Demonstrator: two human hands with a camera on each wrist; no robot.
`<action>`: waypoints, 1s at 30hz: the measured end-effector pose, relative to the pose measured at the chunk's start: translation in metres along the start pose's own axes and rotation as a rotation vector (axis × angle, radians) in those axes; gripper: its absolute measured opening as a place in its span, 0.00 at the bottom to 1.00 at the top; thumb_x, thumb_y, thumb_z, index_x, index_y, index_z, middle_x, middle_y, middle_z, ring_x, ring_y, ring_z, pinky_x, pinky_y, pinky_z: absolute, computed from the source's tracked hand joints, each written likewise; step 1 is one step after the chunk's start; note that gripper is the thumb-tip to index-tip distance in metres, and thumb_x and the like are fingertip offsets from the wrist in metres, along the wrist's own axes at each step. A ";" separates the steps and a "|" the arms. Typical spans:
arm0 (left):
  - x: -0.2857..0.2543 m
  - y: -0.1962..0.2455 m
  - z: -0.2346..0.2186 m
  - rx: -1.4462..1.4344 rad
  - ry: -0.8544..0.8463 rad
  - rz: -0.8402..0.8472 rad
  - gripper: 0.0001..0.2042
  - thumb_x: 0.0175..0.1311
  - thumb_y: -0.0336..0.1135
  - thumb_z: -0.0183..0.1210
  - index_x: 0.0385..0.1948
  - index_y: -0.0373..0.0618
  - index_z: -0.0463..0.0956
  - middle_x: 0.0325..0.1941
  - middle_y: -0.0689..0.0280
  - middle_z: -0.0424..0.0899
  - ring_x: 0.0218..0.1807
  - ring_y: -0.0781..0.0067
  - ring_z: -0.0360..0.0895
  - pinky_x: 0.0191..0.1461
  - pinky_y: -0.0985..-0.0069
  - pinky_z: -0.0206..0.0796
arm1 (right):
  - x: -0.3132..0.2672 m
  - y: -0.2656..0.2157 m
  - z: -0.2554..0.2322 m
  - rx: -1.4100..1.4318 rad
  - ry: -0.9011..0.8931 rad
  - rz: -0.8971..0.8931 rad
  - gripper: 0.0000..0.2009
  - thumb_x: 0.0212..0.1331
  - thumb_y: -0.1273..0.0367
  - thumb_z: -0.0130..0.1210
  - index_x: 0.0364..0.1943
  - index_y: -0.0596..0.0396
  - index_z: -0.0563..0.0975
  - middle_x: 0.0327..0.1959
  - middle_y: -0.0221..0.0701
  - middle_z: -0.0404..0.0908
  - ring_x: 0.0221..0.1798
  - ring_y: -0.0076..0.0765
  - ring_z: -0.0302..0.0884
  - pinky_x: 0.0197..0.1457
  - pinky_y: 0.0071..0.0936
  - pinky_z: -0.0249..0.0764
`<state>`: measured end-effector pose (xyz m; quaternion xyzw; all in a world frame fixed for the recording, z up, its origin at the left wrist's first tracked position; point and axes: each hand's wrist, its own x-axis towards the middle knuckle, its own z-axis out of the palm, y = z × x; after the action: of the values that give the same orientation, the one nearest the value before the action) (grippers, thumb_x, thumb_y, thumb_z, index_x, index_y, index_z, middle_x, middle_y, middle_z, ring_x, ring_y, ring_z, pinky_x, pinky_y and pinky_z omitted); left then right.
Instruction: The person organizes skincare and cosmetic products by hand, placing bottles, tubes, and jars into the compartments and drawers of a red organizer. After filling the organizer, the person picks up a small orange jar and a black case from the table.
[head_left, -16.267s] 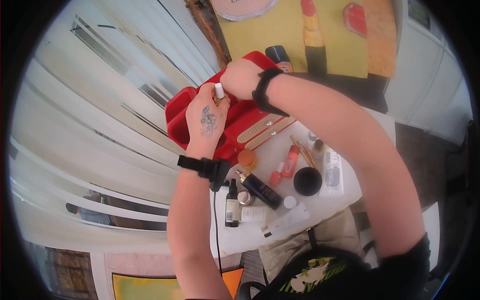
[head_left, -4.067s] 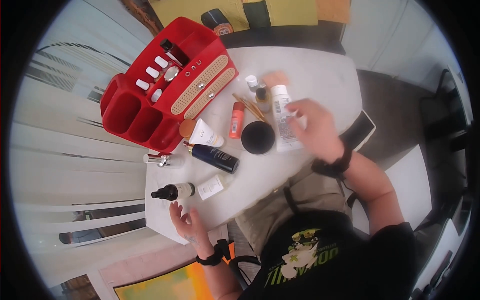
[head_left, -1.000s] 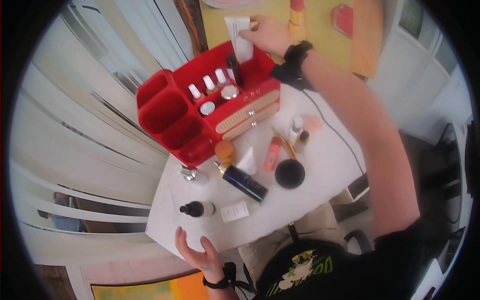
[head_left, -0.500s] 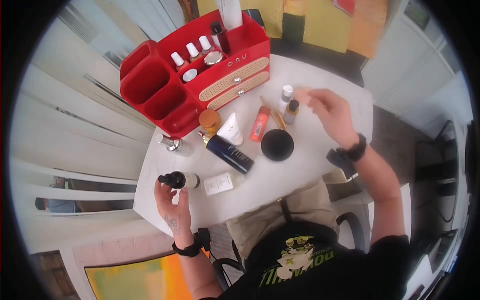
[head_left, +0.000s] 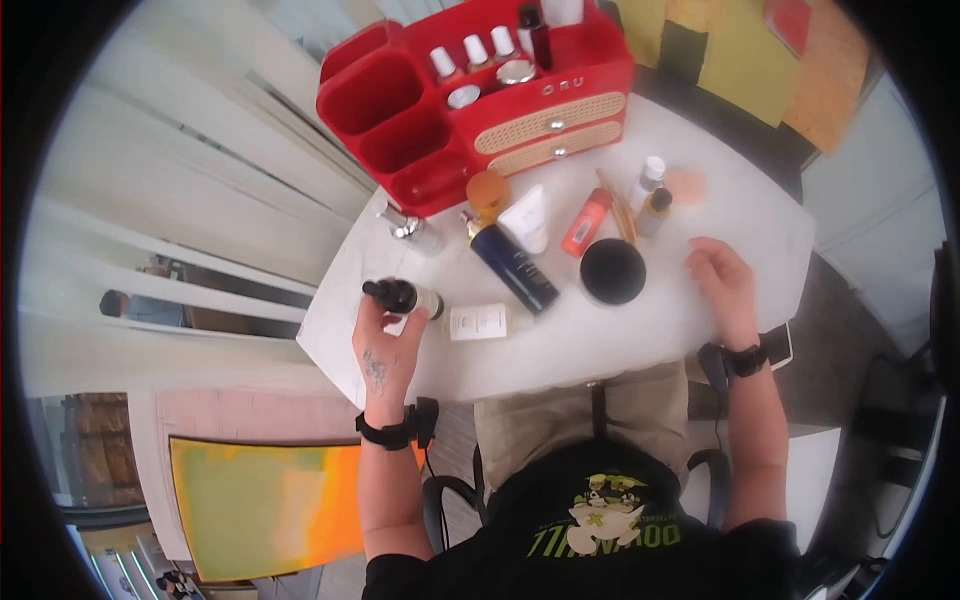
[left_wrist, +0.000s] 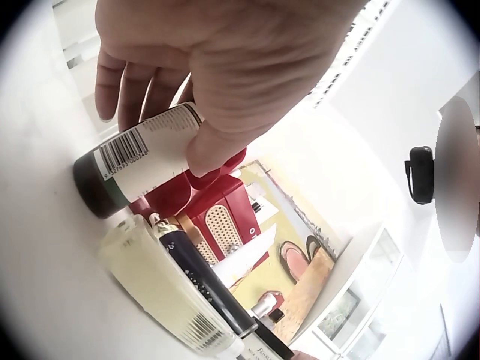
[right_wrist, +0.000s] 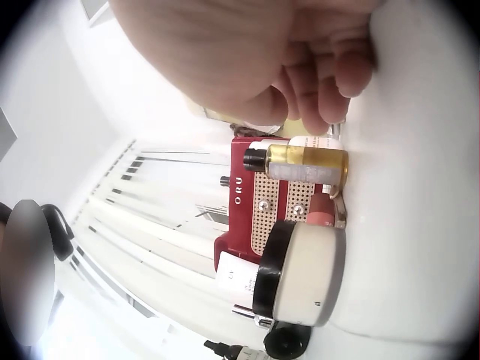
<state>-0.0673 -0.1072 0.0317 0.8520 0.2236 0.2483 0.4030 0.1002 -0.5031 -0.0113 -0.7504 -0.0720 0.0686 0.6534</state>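
Note:
Thumb and fingers of my left hand hold a dropper bottle with a black top and a barcode label, at the table's near left. Beside it lies a clear, white-labelled bottle. My right hand holds nothing, fingers loosely bent over the right side of the table. Nearest to it are a black-lidded jar and a small yellow oil bottle. At the back stands the red organizer, with several white-capped bottles, a dark bottle and a white tube in it.
Mid-table are a dark blue pump bottle, a white UV tube, an orange-lidded jar and a coral bottle. A silver-capped bottle lies left; a white-capped bottle stands right. White blinds border the left.
My right hand has put the white tube into the organizer's back compartment and come back over the table's right side. My left hand has moved up to the dropper bottle and taken hold of it.

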 end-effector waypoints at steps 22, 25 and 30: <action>0.297 0.239 0.119 -0.015 -0.199 0.371 0.22 0.49 0.34 0.69 0.46 0.33 0.79 0.42 0.61 0.85 0.43 0.71 0.81 0.49 0.74 0.72 | -0.004 0.005 0.003 -0.029 -0.009 -0.107 0.12 0.61 0.77 0.57 0.49 0.59 0.81 0.33 0.28 0.84 0.28 0.15 0.74 0.34 0.17 0.72; 0.309 0.231 0.137 0.115 -0.278 0.334 0.20 0.49 0.34 0.69 0.44 0.33 0.80 0.40 0.60 0.85 0.41 0.69 0.82 0.48 0.74 0.72 | -0.004 0.008 0.004 -0.045 0.002 -0.153 0.12 0.60 0.78 0.58 0.48 0.58 0.81 0.32 0.29 0.84 0.28 0.17 0.74 0.33 0.18 0.72; 0.328 0.214 0.157 0.149 -0.352 0.244 0.19 0.55 0.31 0.68 0.48 0.34 0.78 0.43 0.60 0.84 0.44 0.72 0.81 0.51 0.76 0.72 | -0.002 0.009 0.004 -0.089 0.002 -0.185 0.12 0.58 0.79 0.58 0.47 0.58 0.81 0.31 0.29 0.83 0.28 0.18 0.75 0.31 0.19 0.72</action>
<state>0.3208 -0.1303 0.1950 0.9303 0.0629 0.1254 0.3389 0.0972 -0.5004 -0.0208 -0.7689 -0.1433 0.0037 0.6231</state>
